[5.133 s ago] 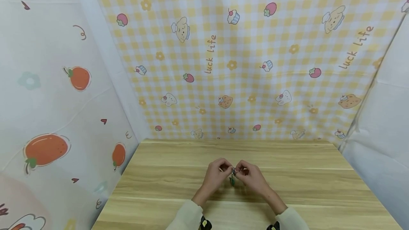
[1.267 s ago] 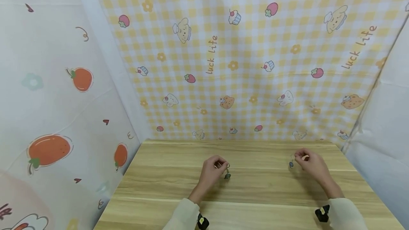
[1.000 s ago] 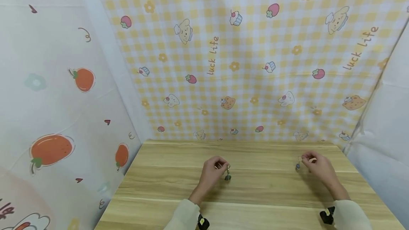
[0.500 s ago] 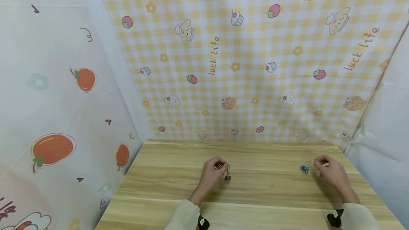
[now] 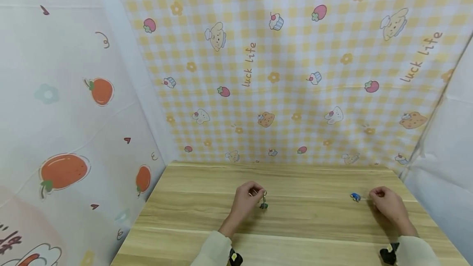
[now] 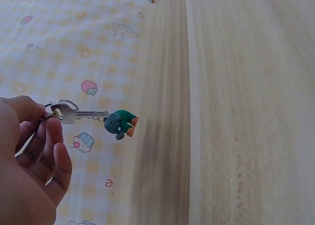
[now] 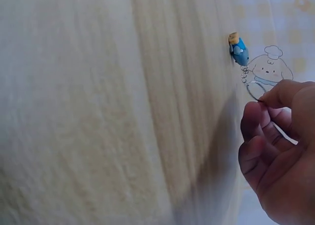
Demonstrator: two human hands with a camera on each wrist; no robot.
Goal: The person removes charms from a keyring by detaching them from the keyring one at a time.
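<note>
My left hand (image 5: pixel 245 200) pinches a split ring between thumb and forefinger. From that ring hang a silver key (image 6: pixel 81 113) and a small elephant charm (image 6: pixel 120 124) with a grey head, green body and orange feet, all held over the table's middle. At the right of the table lies a second keychain, whose blue figure charm (image 5: pixel 356 197) rests on the wood. My right hand (image 5: pixel 391 206), just right of it, pinches that keychain's thin metal ring (image 7: pixel 256 90); a short chain (image 7: pixel 244 75) links ring and charm.
The wood-grain table (image 5: pixel 303 225) ends at a yellow checked cloth (image 5: pixel 292 93) hanging behind it. White patterned cloth (image 5: pixel 66 134) covers the left side, and plain white cloth (image 5: pixel 451 143) the right. Black wrist cameras (image 5: pixel 235 257) sit by both sleeves.
From both hands together mid-table, my right hand has carried the blue keychain rightward and lowered its charm onto the wood. My left hand stays near the middle, holding the key and elephant charm.
</note>
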